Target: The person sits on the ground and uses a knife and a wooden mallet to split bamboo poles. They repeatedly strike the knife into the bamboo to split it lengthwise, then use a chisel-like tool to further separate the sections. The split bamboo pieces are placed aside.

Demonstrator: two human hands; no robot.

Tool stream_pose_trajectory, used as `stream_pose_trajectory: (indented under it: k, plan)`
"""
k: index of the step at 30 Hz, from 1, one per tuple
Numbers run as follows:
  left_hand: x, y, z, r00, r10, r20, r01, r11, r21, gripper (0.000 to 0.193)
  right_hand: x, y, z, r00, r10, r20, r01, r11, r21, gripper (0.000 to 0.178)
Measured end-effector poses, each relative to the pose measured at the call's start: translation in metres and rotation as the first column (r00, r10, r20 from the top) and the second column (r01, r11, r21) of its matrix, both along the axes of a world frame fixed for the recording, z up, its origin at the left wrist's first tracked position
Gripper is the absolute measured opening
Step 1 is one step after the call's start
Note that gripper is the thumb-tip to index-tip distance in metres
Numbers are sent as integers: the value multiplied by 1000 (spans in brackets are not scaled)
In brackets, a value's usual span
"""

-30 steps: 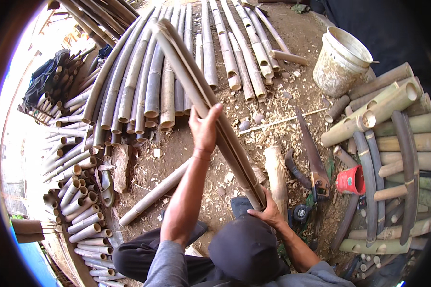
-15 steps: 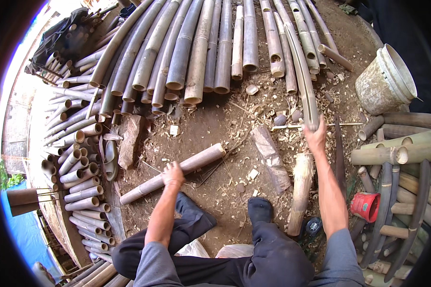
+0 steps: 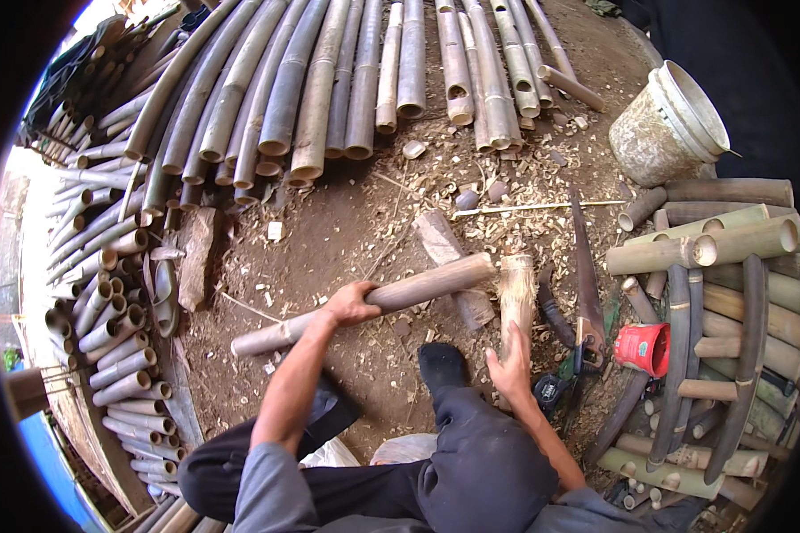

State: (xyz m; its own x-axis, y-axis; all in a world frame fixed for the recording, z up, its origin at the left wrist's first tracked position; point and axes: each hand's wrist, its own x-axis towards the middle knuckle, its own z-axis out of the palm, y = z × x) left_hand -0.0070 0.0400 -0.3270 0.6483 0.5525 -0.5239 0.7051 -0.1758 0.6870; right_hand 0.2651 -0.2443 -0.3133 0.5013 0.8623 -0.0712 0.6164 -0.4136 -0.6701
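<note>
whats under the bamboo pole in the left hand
Under the bamboo pole, a rough wood block lies crosswise, both ends showing; its middle is covered, so contact can't be judged.

Bright daylight, white glare at far left, soft shadows on the ground (image 3: 302,226), black fisheye rim.

I saw a bamboo pole (image 3: 418,286), grey-brown, straight and round, held slantwise near its middle. Its left end sat nearer to the person; its right end, with a pale cut edge, pointed farther away. I couldn't tell on my view whether the left end touched the ground (image 3: 302,253). The right end stopped just beside the top of a thick, pale log (image 3: 517,291), and contact there was unclear to me. I saw that log lengthwise, pointing away from the person, its far end frayed and light, its near part partly hidden.
</note>
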Motion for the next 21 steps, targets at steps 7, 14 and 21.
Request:
stream_pose_trajectory:
  k: [7,14,21]
  plan:
    - [4,-71,-12,503,724,472,-854,334,399,55,30,-192,-40,915,-305,266,325,945,-33,64]
    - [-73,-47,-72,-492,848,-195,-604,-494,-625,77,55,-226,-37,899,-336,280,419,846,-329,64]
    - [-76,7,69,-397,816,421,-470,214,-856,28,83,-239,-28,809,-503,304,580,766,-278,69]
